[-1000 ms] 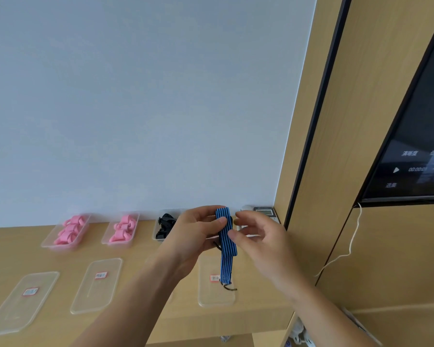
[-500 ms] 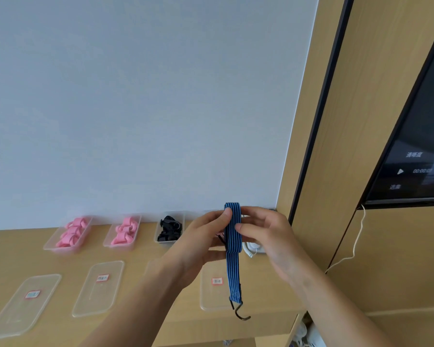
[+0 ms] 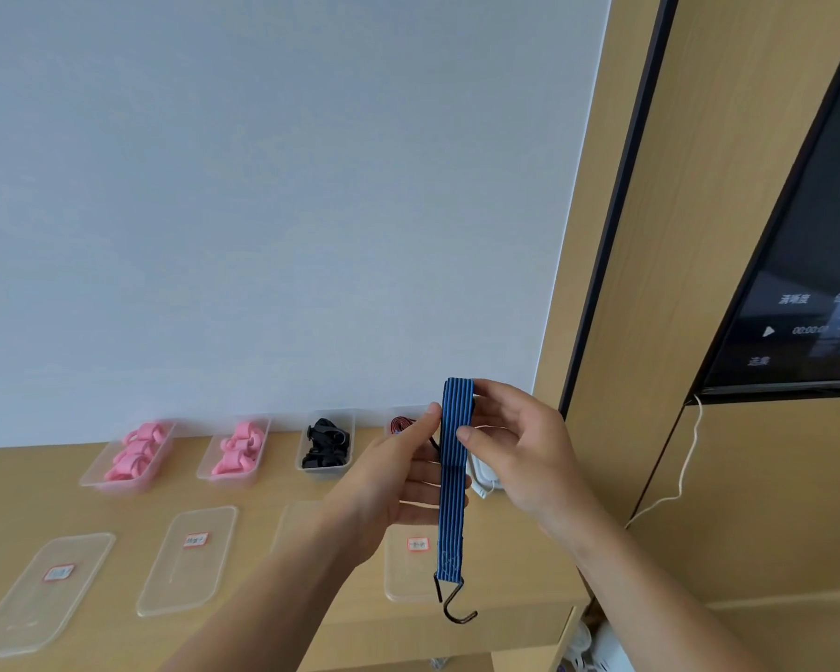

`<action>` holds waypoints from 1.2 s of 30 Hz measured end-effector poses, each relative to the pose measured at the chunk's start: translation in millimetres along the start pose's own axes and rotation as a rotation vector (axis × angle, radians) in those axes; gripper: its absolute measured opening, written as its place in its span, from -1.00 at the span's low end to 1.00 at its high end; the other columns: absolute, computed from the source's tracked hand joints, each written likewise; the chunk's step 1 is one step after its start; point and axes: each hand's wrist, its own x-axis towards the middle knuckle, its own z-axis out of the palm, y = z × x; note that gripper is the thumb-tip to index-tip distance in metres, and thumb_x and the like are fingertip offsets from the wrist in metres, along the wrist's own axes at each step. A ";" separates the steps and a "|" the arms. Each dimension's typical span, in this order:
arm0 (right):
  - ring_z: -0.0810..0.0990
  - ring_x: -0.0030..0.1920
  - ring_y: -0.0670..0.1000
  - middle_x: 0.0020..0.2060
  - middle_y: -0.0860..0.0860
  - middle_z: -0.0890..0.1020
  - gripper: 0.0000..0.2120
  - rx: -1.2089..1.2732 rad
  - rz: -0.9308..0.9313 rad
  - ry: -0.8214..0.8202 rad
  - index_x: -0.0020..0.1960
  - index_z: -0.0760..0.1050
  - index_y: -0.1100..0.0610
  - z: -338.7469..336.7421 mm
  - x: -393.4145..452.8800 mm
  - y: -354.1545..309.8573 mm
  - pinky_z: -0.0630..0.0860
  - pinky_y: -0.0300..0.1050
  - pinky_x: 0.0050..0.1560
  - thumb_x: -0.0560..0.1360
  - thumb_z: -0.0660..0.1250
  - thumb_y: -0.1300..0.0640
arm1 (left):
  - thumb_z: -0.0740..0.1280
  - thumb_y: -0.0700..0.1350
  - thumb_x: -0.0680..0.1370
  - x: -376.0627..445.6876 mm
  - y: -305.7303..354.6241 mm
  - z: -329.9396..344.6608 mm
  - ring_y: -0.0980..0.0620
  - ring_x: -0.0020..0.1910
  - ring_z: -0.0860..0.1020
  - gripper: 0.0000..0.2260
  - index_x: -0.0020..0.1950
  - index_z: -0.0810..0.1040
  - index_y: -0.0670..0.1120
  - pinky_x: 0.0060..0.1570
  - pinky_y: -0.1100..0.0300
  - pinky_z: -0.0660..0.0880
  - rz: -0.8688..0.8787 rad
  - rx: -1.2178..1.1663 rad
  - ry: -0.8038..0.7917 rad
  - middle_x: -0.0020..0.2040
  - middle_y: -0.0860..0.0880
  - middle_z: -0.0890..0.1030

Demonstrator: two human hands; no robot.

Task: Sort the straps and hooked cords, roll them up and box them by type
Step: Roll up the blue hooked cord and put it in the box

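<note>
Blue cord: the blue striped elastic cord [image 3: 457,458] hangs longer than a second ago, its dark metal hook [image 3: 457,606] lower.
Fingers: left hand [image 3: 398,482] and right hand [image 3: 515,453] both pinch its folded top.
Meaning: rolling looks undone; probably restarting.

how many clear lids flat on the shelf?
4, in a front row: far-left clear plastic lid, the next, a third partly behind the left forearm, a fourth behind the blue striped hooked cord.

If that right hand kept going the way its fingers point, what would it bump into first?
The right hand points its fingers leftward, already touching the blue striped cord. Pushing on, it would probably meet the left hand gripping the cord from the other side, though depth is unclear.
</note>
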 end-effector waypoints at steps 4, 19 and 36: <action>0.68 0.06 -0.07 0.00 -0.11 0.71 -0.61 -0.004 -0.077 0.043 0.18 0.56 0.06 1.2 -3.4 0.8 0.58 -0.20 0.08 0.46 0.44 0.42 | 0.24 0.39 0.54 -0.2 -0.5 -1.5 -0.20 -0.01 0.73 -0.31 0.12 0.66 -0.26 0.02 -0.03 0.65 -0.022 0.007 0.021 -0.04 -0.21 0.75; 0.61 0.20 -0.13 0.14 -0.12 0.66 -0.49 -0.300 -0.427 0.067 0.21 0.57 0.15 13.0 -25.0 14.1 0.50 -0.26 0.23 0.36 0.37 0.56 | 0.37 0.13 0.59 -9.2 5.9 -10.7 -0.10 -0.04 0.72 -0.64 0.11 0.70 -0.15 0.20 -0.09 0.61 0.118 -0.103 -0.021 -0.02 -0.14 0.75; 0.71 0.00 -0.03 -0.03 0.02 0.73 -0.78 0.210 0.275 -0.063 0.17 0.60 0.03 19.4 -27.2 8.7 0.64 -0.16 -0.07 0.62 0.29 0.26 | 0.44 -0.26 0.54 -5.6 0.3 -20.1 -0.22 0.12 0.68 -0.85 0.08 0.72 -0.22 0.21 -0.12 0.61 0.206 -0.097 -0.002 0.07 -0.23 0.72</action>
